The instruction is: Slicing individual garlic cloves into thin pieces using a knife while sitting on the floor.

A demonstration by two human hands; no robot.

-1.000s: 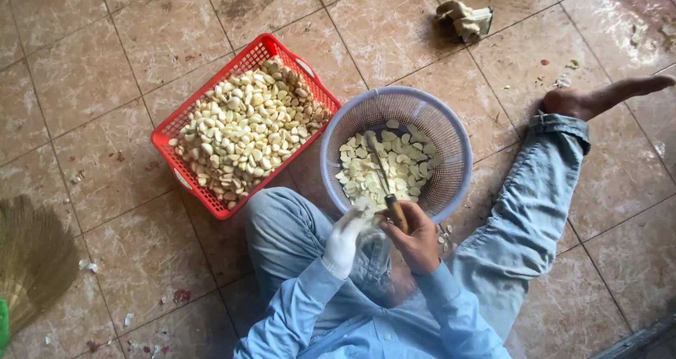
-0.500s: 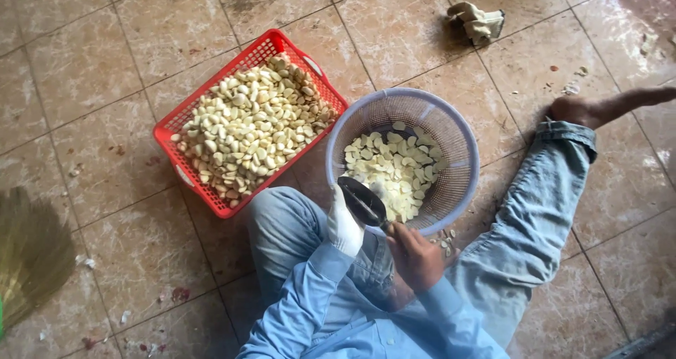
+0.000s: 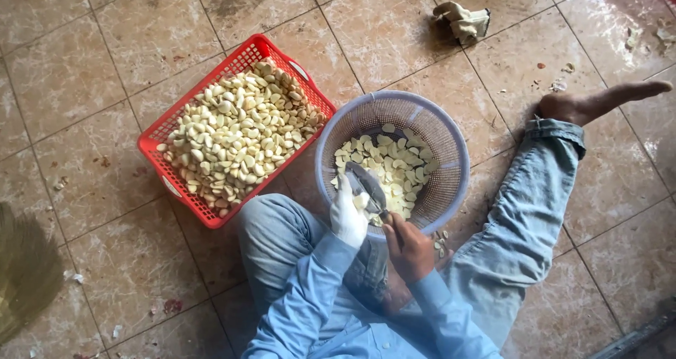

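My left hand (image 3: 348,215), in a white glove, holds a garlic clove over the near rim of the round pale lavender basket (image 3: 451,162). My bare right hand (image 3: 408,250) grips the handle of a knife (image 3: 367,184) whose blade lies against that clove. Sliced garlic pieces (image 3: 394,165) lie in the round basket. To the left sits a red rectangular basket (image 3: 243,56) heaped with whole peeled garlic cloves (image 3: 236,137).
I sit on a tiled floor with my right leg in jeans (image 3: 521,218) stretched out, bare foot (image 3: 598,105) at the right. A crumpled glove or rag (image 3: 461,21) lies at the far side. A broom's bristles (image 3: 24,274) show at the left edge.
My hands have drawn back from over the middle of the round basket to its near rim, and the knife blade now rests against the clove in my left hand.
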